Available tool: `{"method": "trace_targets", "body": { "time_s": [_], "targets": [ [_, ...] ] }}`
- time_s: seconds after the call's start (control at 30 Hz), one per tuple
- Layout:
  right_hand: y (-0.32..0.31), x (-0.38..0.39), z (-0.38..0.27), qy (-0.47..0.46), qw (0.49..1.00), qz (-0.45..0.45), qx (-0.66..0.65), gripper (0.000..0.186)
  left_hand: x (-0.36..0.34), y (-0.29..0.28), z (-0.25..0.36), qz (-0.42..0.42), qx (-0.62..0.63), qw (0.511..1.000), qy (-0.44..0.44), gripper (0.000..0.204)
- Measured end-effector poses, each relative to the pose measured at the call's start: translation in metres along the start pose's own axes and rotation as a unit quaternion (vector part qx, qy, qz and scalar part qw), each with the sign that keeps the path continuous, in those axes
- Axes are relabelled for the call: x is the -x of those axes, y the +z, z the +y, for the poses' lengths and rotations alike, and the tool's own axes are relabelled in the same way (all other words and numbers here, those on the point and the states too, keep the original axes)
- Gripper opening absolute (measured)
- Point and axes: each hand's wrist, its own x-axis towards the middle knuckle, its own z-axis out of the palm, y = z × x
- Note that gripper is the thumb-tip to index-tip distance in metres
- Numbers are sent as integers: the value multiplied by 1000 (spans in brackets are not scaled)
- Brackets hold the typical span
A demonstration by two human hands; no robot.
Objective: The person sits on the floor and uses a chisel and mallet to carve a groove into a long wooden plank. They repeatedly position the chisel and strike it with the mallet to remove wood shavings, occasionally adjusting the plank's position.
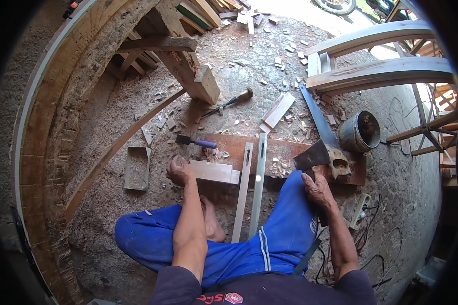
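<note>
Wood block (pixel 212 172) meets left hand (pixel 179 171); right hand (pixel 318 189) grips flared metal hatchet (pixel 310 156).

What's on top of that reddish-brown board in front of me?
On the board: wood chips and the handsaw's handle. The hatchet and two pale strips overlap it, hiding whatever's beneath.

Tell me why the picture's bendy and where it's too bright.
Head view: the fisheye lens bows edges near the rim, like the wooden beam at left; glare whitens the ground by the wheel; a bright spot marks one pale strip.
</note>
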Motion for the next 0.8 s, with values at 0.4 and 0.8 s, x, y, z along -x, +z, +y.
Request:
{"method": "trace_targets", "body": {
  "time_s": [0.4,0.8],
  "targets": [
    [-18,-2,11,77,968,-99,-218,45,224,0,96,-382,-211,876,204,123],
    [-25,-20,41,109,938,-155,-291,49,238,9,69,-280,-220,903,240,108]
  ]
}}
